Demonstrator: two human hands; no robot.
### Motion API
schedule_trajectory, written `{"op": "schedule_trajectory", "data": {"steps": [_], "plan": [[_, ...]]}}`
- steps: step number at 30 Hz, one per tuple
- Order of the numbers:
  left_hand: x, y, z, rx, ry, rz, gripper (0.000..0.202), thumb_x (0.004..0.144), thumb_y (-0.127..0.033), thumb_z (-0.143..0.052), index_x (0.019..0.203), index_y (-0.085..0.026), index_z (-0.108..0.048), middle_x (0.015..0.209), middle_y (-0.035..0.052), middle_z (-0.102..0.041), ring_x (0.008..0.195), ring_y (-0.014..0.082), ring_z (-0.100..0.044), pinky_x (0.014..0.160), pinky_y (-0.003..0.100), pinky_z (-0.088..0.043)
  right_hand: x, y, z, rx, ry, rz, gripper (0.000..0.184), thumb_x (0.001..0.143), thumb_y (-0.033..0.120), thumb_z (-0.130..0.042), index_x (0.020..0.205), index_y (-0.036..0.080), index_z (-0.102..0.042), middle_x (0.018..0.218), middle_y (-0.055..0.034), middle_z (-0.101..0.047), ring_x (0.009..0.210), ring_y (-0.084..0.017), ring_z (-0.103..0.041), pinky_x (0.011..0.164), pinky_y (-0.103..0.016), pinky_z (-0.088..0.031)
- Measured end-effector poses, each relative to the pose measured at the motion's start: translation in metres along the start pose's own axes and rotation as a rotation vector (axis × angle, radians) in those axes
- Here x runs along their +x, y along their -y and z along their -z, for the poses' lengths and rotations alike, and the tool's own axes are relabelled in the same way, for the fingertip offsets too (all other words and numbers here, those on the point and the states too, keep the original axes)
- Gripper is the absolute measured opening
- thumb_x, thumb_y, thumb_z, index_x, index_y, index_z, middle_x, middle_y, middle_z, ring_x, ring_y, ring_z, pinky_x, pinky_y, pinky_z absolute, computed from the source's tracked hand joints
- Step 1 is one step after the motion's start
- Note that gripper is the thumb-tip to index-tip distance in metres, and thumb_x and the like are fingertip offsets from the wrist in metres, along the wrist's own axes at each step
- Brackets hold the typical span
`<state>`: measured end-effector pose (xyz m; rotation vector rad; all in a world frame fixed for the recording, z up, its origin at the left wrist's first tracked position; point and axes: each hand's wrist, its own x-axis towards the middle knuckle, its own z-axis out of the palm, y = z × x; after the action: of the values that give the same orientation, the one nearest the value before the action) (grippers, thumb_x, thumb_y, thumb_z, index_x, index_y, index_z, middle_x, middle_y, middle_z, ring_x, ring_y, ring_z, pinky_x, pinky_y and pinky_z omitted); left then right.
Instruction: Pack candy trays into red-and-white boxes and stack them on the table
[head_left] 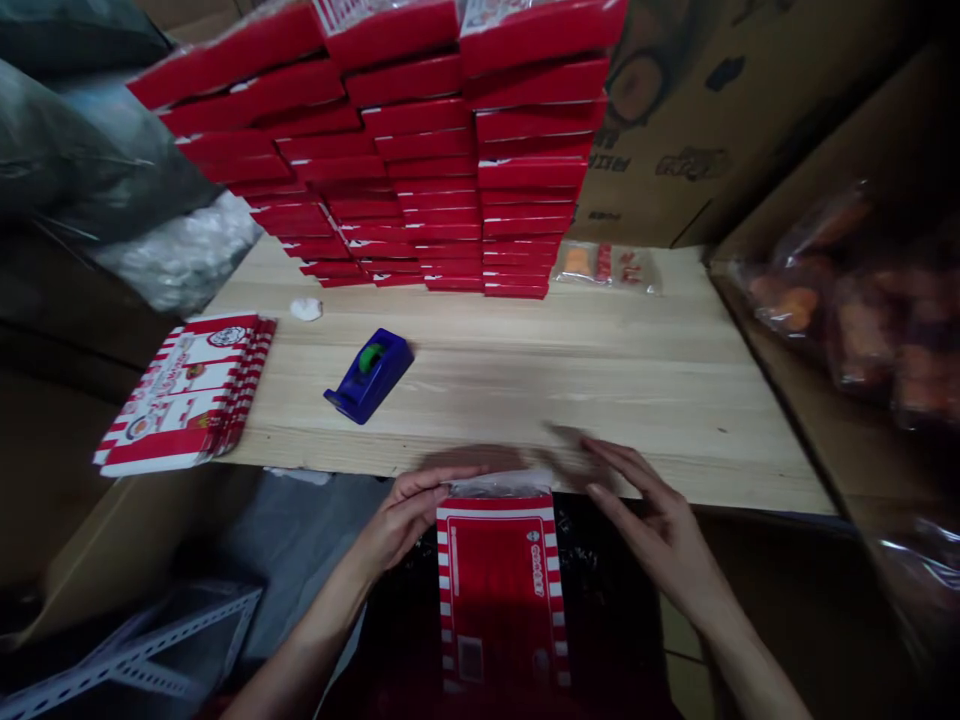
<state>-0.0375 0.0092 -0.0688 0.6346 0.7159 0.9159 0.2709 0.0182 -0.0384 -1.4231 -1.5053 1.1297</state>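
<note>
My left hand (409, 515) pinches the upper left corner of a red and white striped box (499, 580) that lies in front of my body, just below the table edge. Clear plastic shows along the box's top end. To the right of the box, my right hand (649, 510) is apart from it, thumb and fingers spread with nothing between them. On the table ahead sits a blue tape dispenser (375, 378) with a green core.
Tall stacks of red boxes (435, 170) stand at the back of the wooden table (600, 370). Flat striped packages (191, 390) are piled at its left edge. A small clear packet (607, 265) lies by the cardboard box (675, 130). Bagged orange items (862, 310) fill a carton at right.
</note>
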Motion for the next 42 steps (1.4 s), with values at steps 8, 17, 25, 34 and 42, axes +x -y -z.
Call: {"op": "schedule_trajectory", "data": {"steps": [8, 17, 25, 34, 42], "plan": [[0.006, -0.004, -0.007, -0.07, -0.093, 0.037, 0.033, 0.091, -0.018, -0.067, 0.122, -0.019, -0.078, 0.128, 0.0121, -0.076, 0.117, 0.0281, -0.072, 0.104, 0.038, -0.054, 0.007, 0.015, -0.063, 0.614, 0.213, -0.41, 0.032, 0.094, 0.045, -0.069, 0.124, 0.035, -0.073, 0.114, -0.0045, -0.079, 0.101, -0.026, -0.075, 0.093, -0.045, -0.058], [-0.002, -0.015, -0.01, 0.176, -0.052, 0.037, 0.039, 0.097, -0.031, -0.067, 0.135, -0.023, -0.07, 0.134, 0.0102, -0.073, 0.123, 0.0265, -0.069, 0.109, 0.038, -0.049, 0.01, 0.005, -0.057, 0.414, 0.216, -0.251, 0.029, 0.09, 0.041, -0.077, 0.118, 0.036, -0.079, 0.098, -0.0011, -0.081, 0.091, -0.021, -0.074, 0.091, -0.037, -0.058], [-0.008, -0.02, -0.005, 0.525, 0.011, -0.07, 0.027, 0.098, -0.029, -0.065, 0.121, -0.023, -0.079, 0.132, 0.011, -0.073, 0.126, 0.0264, -0.067, 0.113, 0.04, -0.046, 0.006, 0.012, -0.043, 0.288, 0.37, -0.081, 0.019, 0.096, 0.038, -0.068, 0.108, 0.036, -0.082, 0.12, -0.0044, -0.08, 0.118, -0.027, -0.071, 0.107, -0.048, -0.053], [0.006, -0.05, -0.031, 0.644, 0.059, -0.019, 0.017, 0.093, -0.031, -0.072, 0.099, -0.019, -0.081, 0.116, 0.0102, -0.08, 0.11, 0.0238, -0.074, 0.099, 0.037, -0.054, 0.021, 0.029, -0.029, 0.259, 0.484, -0.145, 0.015, 0.092, 0.04, -0.074, 0.104, 0.037, -0.083, 0.119, -0.0033, -0.08, 0.114, -0.027, -0.073, 0.106, -0.05, -0.054], [0.025, -0.055, -0.024, 0.726, 0.112, 0.094, 0.031, 0.094, -0.033, -0.07, 0.123, -0.024, -0.077, 0.105, 0.0062, -0.082, 0.085, 0.0195, -0.073, 0.076, 0.029, -0.055, 0.035, 0.022, -0.039, 0.281, 0.438, -0.212, 0.024, 0.088, 0.041, -0.076, 0.11, 0.035, -0.082, 0.101, -0.0035, -0.084, 0.095, -0.026, -0.077, 0.086, -0.045, -0.061]]}}
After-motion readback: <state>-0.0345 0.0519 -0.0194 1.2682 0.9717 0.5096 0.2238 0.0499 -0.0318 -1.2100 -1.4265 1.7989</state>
